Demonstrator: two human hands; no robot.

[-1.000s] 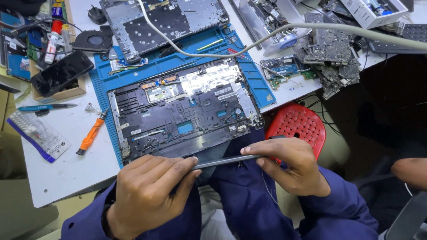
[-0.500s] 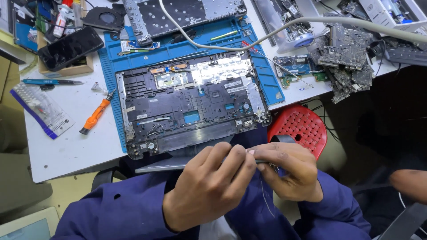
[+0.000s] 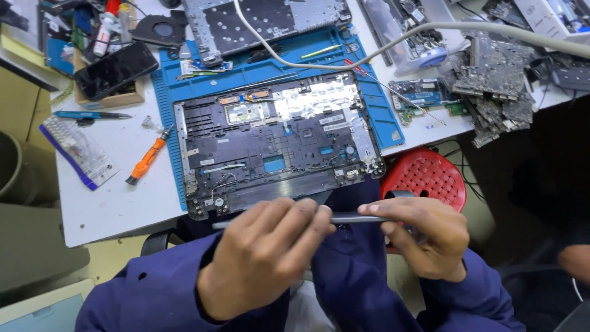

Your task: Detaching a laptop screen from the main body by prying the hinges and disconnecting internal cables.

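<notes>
1. Lengthwise, a slim grey tool (image 3: pixel 350 217) lies level between both hands, above the lap.
2. Left hand (image 3: pixel 261 258) fingers grip its left part; right hand (image 3: pixel 424 237) fingers pinch its right end.
3. Just beyond, an opened laptop (image 3: pixel 276 138) rests on a blue mat (image 3: pixel 381 117).
4. An orange screwdriver (image 3: pixel 146 157) lies left on the white surface (image 3: pixel 110 203); a red stool (image 3: pixel 424 175) stands right.

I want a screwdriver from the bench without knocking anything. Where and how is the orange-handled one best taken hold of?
Grip the orange-handled screwdriver by its thick orange handle, the lower left part, coming from above and from the left side. It lies flat and slanted on bare white table, its tip pointing up towards the blue mat, so fingers pinching across the handle stay away from the opened laptop base.
</notes>
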